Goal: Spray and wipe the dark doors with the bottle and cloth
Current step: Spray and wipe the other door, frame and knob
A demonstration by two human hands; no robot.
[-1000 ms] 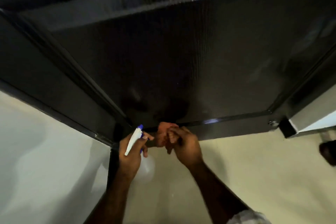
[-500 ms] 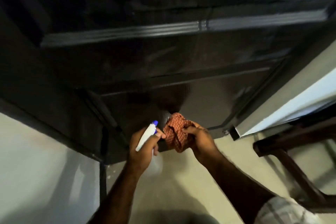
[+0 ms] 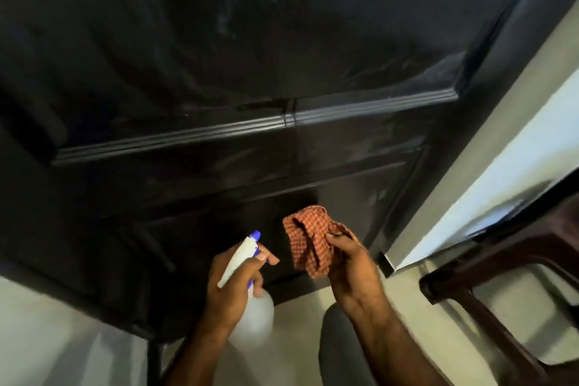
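A dark panelled door (image 3: 250,56) fills most of the view, with a raised moulding running across its middle. My left hand (image 3: 232,288) grips a spray bottle (image 3: 250,313) with a white body, a white trigger head and a blue nozzle tip; the nozzle points up at the door. My right hand (image 3: 351,273) holds a crumpled orange checked cloth (image 3: 308,240) just off the door's lower panel. Both hands are close together in front of the bottom of the door.
A pale wall edge and white door frame (image 3: 488,178) run along the right. A dark wooden chair or stool (image 3: 488,263) stands at the lower right on the pale floor (image 3: 47,338). The door's bottom edge is near my hands.
My view has lifted from the door's bottom edge, so more of the door shows. The cloth has come away from the bottom rail and is now bunched in my right hand, clear of the door.
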